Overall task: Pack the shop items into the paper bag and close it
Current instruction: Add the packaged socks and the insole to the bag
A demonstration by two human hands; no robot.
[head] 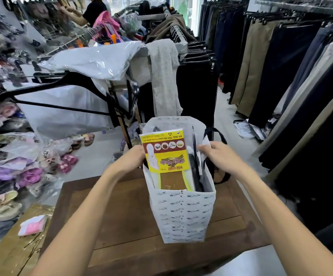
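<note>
My left hand point(133, 158) is at the left rim of the paper bag point(183, 214), fingers curled onto the edge of the yellow insole pack point(164, 154) that stands in the mouth. Whether it's pinching the pack alone or the rim too, I can't tell. My right hand point(220, 155) grips the right rim, fingers folded over the white edge, next to the black handle point(214, 136).

The bag stands upright on the wooden table point(105, 216), near the far edge, mouth open. The pack sticks up well above the near rim. Dark items sit to its right inside; I can't identify them.

Risks, as I judge them:
- The pack is too tall as it stands. Folding the top now would crease it or tear the paper. It needs to go deeper or lie flatter first.
- The bag is tall and narrow, so pushing down on one side could tip it toward the far table edge.
- The dark items may be blocking the pack's way down.

A pink and white packet point(33, 225) lies on the gold sheet point(12, 250) at near left, possibly not yet packed.
</note>
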